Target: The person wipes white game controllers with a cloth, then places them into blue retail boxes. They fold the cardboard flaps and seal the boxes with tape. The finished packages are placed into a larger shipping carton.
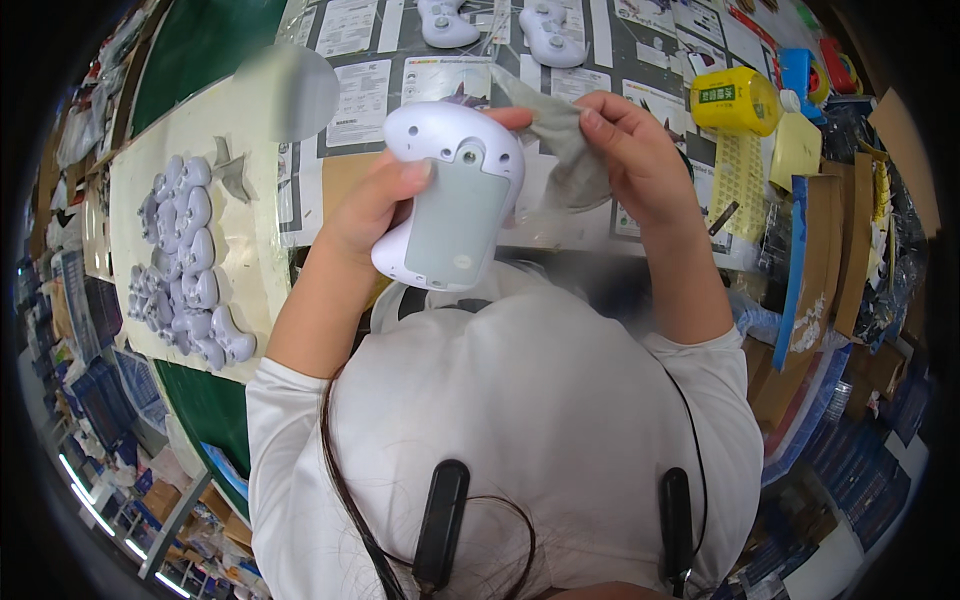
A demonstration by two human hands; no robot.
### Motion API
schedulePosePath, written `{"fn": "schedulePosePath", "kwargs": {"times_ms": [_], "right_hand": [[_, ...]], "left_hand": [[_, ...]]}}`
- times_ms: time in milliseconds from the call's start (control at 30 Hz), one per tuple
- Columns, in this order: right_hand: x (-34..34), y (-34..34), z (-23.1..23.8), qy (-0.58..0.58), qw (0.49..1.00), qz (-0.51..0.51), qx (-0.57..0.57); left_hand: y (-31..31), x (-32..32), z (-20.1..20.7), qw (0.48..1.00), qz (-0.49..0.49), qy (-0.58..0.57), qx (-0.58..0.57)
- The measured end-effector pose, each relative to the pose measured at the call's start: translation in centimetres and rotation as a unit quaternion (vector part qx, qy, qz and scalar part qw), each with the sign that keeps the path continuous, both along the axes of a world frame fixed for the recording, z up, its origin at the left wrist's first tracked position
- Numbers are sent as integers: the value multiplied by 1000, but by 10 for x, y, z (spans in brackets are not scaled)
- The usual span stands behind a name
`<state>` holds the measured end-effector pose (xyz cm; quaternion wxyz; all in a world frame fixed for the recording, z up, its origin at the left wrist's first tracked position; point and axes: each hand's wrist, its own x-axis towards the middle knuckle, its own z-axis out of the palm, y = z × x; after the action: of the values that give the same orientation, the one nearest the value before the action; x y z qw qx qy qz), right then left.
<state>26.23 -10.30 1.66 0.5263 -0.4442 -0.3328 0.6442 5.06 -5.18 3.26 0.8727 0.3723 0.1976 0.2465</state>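
My left hand [365, 205] grips a pale lilac plastic shell [450, 190], rounded at the top with a flat grey panel and a small round hole, held up in front of my chest. My right hand [630, 150] pinches a grey cloth [565, 160] that lies against the shell's upper right side. Both forearms rise from my white-sleeved shoulders at the bottom of the view.
On a cream board [245, 240] at left lie several more lilac shells [185, 265]. Two white shells [500, 25] sit at the far edge among printed sheets [365, 95]. A yellow tape dispenser [735, 100] and cardboard boxes [820, 250] stand at right.
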Motion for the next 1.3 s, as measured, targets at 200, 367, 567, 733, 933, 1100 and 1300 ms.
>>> {"fn": "schedulePosePath", "kwargs": {"times_ms": [200, 367, 567, 733, 933, 1100, 1300], "right_hand": [[-9, 12, 6, -31, 989, 109, -90], [-26, 16, 2, -122, 985, 118, 45], [-56, 16, -4, -155, 975, -47, 150], [-84, 16, -18, -535, 746, -187, 349], [-76, 22, -19, -503, 770, -214, 331], [-83, 24, -20, -535, 782, -160, 279], [-64, 19, -27, -359, 915, -86, 164]], "left_hand": [[6, -27, 0, 1000, -8, -8, -16], [11, -40, 6, 1000, 7, -3, -8], [13, -44, 9, 999, 53, -3, 7], [5, -41, 9, 988, 114, -55, -84], [10, -46, 5, 993, 76, -49, -76], [5, -46, 0, 992, 61, -53, -95], [17, -56, -1, 999, 26, 0, -33]]}}
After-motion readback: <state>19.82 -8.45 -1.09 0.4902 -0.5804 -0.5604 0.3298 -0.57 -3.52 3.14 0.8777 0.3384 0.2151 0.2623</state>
